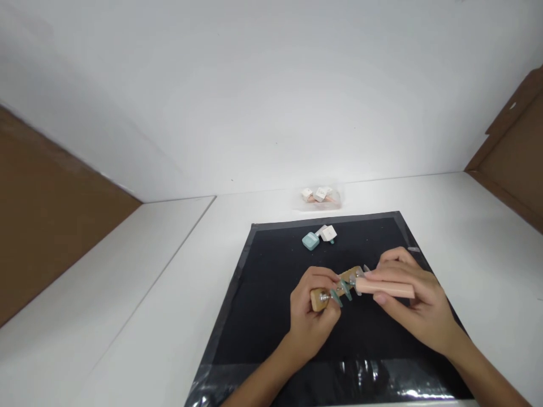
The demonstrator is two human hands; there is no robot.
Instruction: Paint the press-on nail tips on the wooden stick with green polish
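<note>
My left hand point(311, 305) is closed round a light wooden strip point(350, 275), which carries several nail tips on small metal stands. Two green nail tips point(347, 290) stick out beside my left fingers, and paler, clear-looking tips point(360, 277) stand toward the strip's right end. Between thumb and fingers, my right hand point(418, 299) grips a pale pink bar-shaped tool point(386, 288). The tool's left end is close to the paler tips; whether it touches them I cannot tell. Its exact kind is unclear.
A black mat point(263, 305) lies on the white table point(169, 305). On it are a teal rounded-square piece point(311, 241) and a white block point(328, 233). Behind stands a clear tray point(318, 206) with white and pinkish items. A small clear nail tip point(413, 249) lies at the mat's right edge. Brown cardboard point(515, 152) borders the right.
</note>
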